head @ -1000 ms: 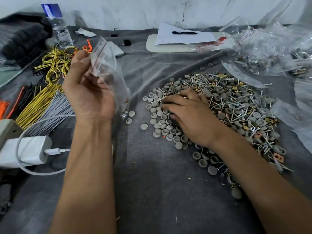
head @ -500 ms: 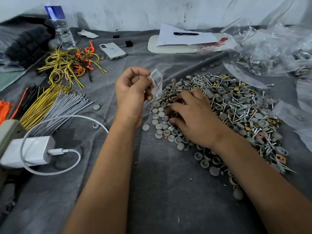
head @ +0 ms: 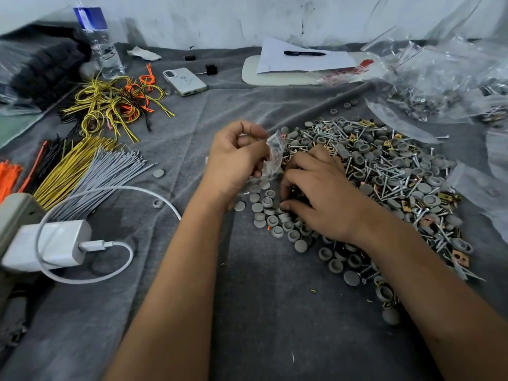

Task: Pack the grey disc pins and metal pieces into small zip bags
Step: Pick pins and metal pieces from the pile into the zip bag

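Observation:
A big heap of grey disc pins, screws and small brass metal pieces (head: 384, 171) covers the grey cloth at centre right. My left hand (head: 236, 158) pinches a small clear zip bag (head: 275, 152) at the heap's left edge, the bag hanging beside the discs. My right hand (head: 316, 193) lies on the heap with fingers curled down among loose grey discs (head: 264, 207); what the fingertips hold is hidden.
Bundles of yellow, grey, black and orange wires (head: 82, 166) lie to the left, with a white charger and cable (head: 52, 243). A phone (head: 184, 81), water bottle (head: 101, 48), paper with pen (head: 302, 57) sit at the back. Clear plastic bags (head: 439, 75) pile up at right.
My left hand brought the zip bag down from the raised left position to the heap's edge, close to my right hand. My right hand stayed on the discs, fingers curling in.

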Motion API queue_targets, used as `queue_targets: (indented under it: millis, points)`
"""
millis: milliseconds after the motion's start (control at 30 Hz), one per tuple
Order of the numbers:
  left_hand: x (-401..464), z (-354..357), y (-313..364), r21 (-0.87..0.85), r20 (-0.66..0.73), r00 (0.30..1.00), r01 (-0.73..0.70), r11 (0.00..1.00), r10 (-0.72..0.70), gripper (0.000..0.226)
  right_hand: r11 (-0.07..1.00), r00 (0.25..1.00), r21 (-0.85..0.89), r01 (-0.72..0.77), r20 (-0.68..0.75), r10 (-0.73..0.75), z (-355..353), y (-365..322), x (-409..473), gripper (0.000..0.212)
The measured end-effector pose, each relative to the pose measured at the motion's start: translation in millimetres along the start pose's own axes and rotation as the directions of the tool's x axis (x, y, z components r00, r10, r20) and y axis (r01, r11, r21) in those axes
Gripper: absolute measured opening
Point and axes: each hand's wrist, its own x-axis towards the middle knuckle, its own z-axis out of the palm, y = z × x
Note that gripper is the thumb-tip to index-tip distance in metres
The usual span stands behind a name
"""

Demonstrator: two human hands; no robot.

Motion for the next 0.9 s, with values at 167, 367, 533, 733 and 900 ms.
queue_targets:
  millis: [167, 367, 533, 733, 900]
  points:
    - [0.4, -0.3, -1.0, 0.021, 0.0, 1.0, -0.008, 1.0, 0.008, 0.026, 0.997, 0.999, 0.068, 0.022, 0.027, -0.023, -6.8, 1.1, -1.7, 0.02]
    - [-0.1, -0.6, 0.1, -0.002, -0.012, 1.0, 0.007, 1.0, -0.007, 0.024, 1.0, 1.0, 0.004, -0.019, 0.002, 0.019, -4.2, 2.6, -1.5, 0.022]
    - [1.6, -3.8, 9.7, -0.42, -0.053, 0.993, 0.078, 0.904, -0.11, 0.021, 0.997, 0.999, -0.07, -0.03, 0.032, 0.033, -4.1, 3.0, -0.2, 0.026]
    - [-4.7, -25.7, 18.0, -0.94, 0.131, 0.973, 0.183, 0.287, -0.191, 0.006, 0.997, 0.999, -0.064, -0.038, -0.022, 0.036, -0.1, -1.9, -1.3, 0.015]
    - [-5.4, -28.8, 19.2, -0.953, 0.093, 0.962, 0.161, 0.256, -0.257, 0.014, 0.989, 0.988, 0.144, -0.02, -0.149, 0.041, -4.4, 0.0, -4.5, 0.002]
